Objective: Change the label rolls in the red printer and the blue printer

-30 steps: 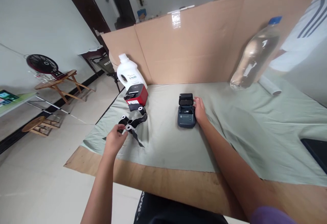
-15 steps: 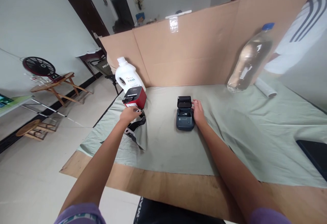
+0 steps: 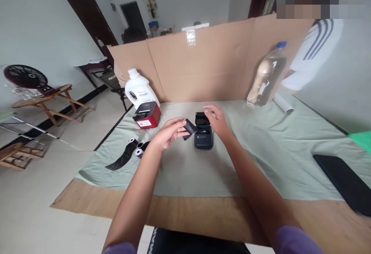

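My left hand (image 3: 169, 133) pinches a roll of black label paper (image 3: 189, 127) between thumb and fingers, just left of a small dark blue label printer (image 3: 203, 141). The printer stands on the cloth with its lid (image 3: 202, 118) tipped up and its compartment showing. At the lid's right side is my right hand (image 3: 218, 121), fingers curved and apart, holding nothing; whether it touches the lid I cannot tell. More small rolls (image 3: 139, 153) lie on the cloth behind my left forearm, one with a black strip (image 3: 123, 159) unrolled.
A red-and-black boxy device (image 3: 151, 117) stands at the left in front of a white jug (image 3: 140, 87). Cardboard (image 3: 208, 68) walls off the back. A clear bottle (image 3: 265, 78), a white tube (image 3: 283, 103) and a black phone (image 3: 342, 182) are on the right. A person's white sleeve (image 3: 320, 49) shows behind.
My left hand has lifted a roll from the group at the left and carried it right, beside the printer. My right hand has moved from the printer's side up by its lid.
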A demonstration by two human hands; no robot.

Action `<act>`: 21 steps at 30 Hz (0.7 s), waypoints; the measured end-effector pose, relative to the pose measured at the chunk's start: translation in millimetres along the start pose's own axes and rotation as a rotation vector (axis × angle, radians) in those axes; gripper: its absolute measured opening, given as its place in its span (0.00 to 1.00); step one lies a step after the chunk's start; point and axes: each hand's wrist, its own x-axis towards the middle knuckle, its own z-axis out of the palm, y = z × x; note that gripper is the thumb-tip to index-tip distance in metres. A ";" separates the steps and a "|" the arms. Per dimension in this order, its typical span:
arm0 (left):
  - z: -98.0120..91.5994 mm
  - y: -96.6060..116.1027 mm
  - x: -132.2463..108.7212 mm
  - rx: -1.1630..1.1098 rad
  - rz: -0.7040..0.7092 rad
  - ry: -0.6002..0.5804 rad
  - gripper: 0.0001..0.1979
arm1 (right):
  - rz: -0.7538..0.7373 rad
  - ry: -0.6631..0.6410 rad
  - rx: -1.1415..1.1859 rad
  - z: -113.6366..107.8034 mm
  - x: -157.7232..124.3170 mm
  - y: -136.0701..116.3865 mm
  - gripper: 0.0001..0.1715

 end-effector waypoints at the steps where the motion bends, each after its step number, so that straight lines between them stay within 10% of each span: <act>1: 10.9 0.1 4.0 -0.023 -0.026 -0.084 0.18 | -0.023 -0.024 -0.004 -3.8 2.7 -10.3 0.13; 5: 45.0 4.5 14.7 -0.028 -0.062 -0.282 0.19 | -0.011 -0.079 -0.006 -24.7 9.5 -30.9 0.13; 9: 60.8 7.3 22.7 0.047 -0.035 -0.205 0.20 | 0.003 -0.045 0.019 -52.5 13.3 -36.4 0.14; 21: 47.9 2.7 38.3 0.382 -0.029 -0.036 0.23 | 0.023 -0.504 -0.287 -51.0 4.6 -77.4 0.14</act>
